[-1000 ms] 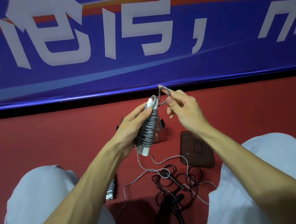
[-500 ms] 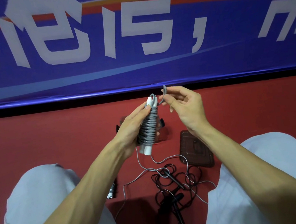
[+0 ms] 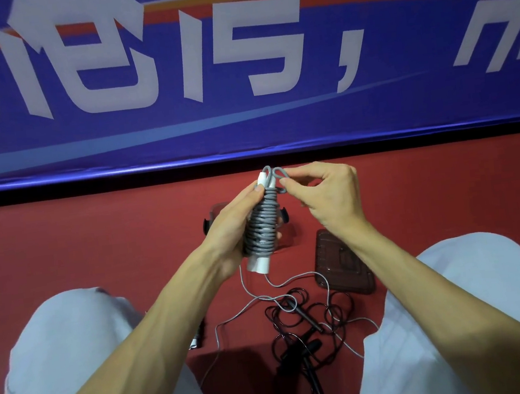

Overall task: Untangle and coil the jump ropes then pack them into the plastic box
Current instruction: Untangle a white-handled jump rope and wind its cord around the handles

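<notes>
Head view, left hand: my left hand (image 3: 233,228) grips the gray rope (image 3: 263,225), wound in tight ridged turns round white handles (image 3: 259,264).
Head view, right hand: my right hand (image 3: 326,196) pinches the rope's smooth top loop.
Head view, floor: the black rope (image 3: 306,317) lies in thin tangled rings on the red floor (image 3: 96,239).

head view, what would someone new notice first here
The grey jump rope, wound tightly round its white handles, sits at the centre. The left hand grips it while the right hand pinches a loop at its top. A big blue banner with white characters fills the upper half, and a tangled black jump rope lies between the knees on the red floor.
</notes>
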The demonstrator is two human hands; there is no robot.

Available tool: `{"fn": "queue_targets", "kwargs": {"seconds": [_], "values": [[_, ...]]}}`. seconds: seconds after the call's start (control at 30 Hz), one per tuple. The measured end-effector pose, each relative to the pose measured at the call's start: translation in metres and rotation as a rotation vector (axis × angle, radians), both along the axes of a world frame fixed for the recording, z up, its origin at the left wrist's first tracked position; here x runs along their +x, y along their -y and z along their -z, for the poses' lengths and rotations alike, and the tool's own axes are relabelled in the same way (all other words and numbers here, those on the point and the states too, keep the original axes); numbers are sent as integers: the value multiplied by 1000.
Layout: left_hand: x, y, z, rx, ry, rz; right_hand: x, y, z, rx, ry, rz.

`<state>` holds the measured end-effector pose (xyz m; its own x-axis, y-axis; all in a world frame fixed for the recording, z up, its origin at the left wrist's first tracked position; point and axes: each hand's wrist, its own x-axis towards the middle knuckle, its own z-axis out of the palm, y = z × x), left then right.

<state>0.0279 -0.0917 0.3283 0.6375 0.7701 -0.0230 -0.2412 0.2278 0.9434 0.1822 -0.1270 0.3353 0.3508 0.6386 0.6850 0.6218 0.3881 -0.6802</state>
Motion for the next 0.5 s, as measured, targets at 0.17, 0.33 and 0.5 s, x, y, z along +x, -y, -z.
{"fn": "queue_targets", "kwargs": {"seconds": [0.17, 0.33, 0.5], "values": [[0, 1, 1, 130, -114, -102, 3, -1, 2, 11, 204, 46], [-4, -1, 5, 417, -271, -148, 6, 2, 5, 1, 356, 25], [-6, -6, 10, 476, -327, -140, 5, 5, 4, -71, 284, 44]]}}
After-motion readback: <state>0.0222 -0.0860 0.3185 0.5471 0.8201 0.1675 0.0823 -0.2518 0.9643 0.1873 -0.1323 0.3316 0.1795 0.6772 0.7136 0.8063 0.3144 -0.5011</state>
